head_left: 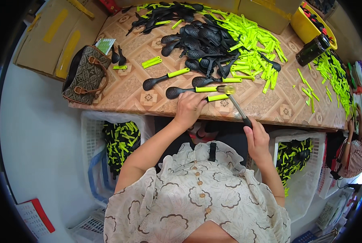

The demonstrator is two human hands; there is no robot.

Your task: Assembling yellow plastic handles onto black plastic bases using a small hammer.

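My left hand (pixel 190 107) is closed at the table's near edge around the black end of a kitchen utensil. Its lime-green handle (pixel 218 97) points right; the utensil's head is hidden under my fingers. In my right hand (pixel 257 137) is a hammer (pixel 238 107), gripped by its dark handle. The hammer's translucent yellow face (pixel 229 89) hovers at or just above the far end of the lime handle; contact cannot be made out. Just beyond my left hand lie a black slotted spoon (pixel 175 92) with a lime handle and two similar ones, including another slotted spoon (pixel 150 84).
Black spoon heads (pixel 201 38) and loose lime handles (pixel 256 50) are heaped across the table (pixel 128 91). A patterned handbag (pixel 83 73) sits left, a dark bottle (pixel 312 49) right. Crates with finished-looking pieces (pixel 122 141) flank me below. Another person (pixel 351 156) works at far right.
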